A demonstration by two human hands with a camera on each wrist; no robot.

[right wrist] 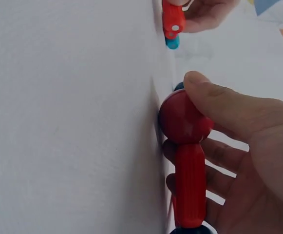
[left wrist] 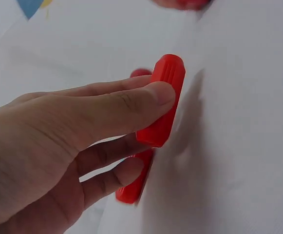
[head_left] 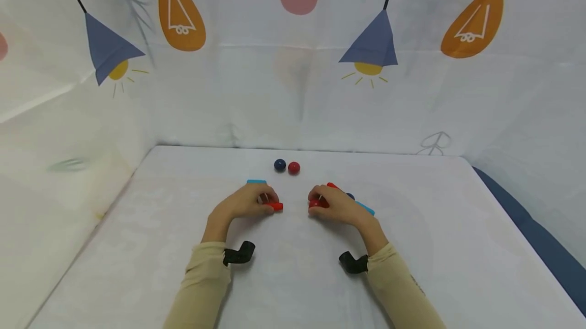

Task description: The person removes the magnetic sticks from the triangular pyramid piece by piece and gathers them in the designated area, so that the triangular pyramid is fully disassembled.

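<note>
My left hand pinches a short red rod between thumb and fingers, low over the white table. Below it in the left wrist view lies a second red rod, close to the lower fingers. In the head view, a light blue rod shows just beyond that hand. My right hand grips a glossy red ball, thumb on top. A red rod meets this ball, and a dark blue ball sits at its other end. My palm partly hides these pieces in the head view.
A loose navy ball and a red ball rest side by side toward the table's back. Another light blue rod lies beside the right hand. A printed white curtain stands behind the table.
</note>
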